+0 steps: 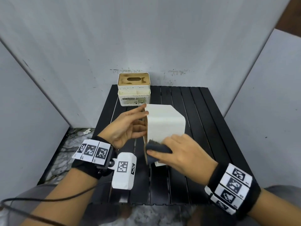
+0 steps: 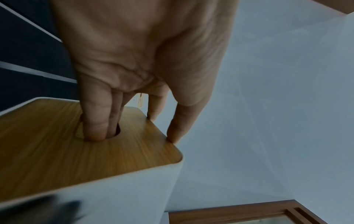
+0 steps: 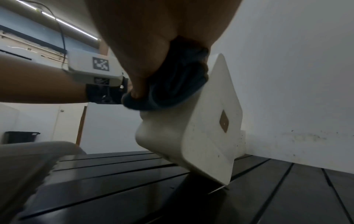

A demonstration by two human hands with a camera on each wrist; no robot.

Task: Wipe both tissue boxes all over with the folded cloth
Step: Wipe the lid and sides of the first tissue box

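Note:
A plain white tissue box (image 1: 164,124) with a wooden lid (image 2: 80,150) is tipped on its side, lid facing left, one corner on the black table (image 3: 220,175). My left hand (image 1: 128,126) holds it: two fingers (image 2: 95,125) are hooked into the lid's slot and the thumb lies on the upper edge. My right hand (image 1: 182,152) grips the folded dark cloth (image 1: 157,148) and presses it on the box's near end; the cloth (image 3: 178,81) bunches under the thumb. A second, speckled white tissue box (image 1: 133,88) with wooden lid stands at the table's far edge.
The black slatted table (image 1: 203,128) sits between grey panels at the back and on both sides. A cable (image 1: 48,198) trails from my left wrist across the near left. Marbled floor shows left of the table.

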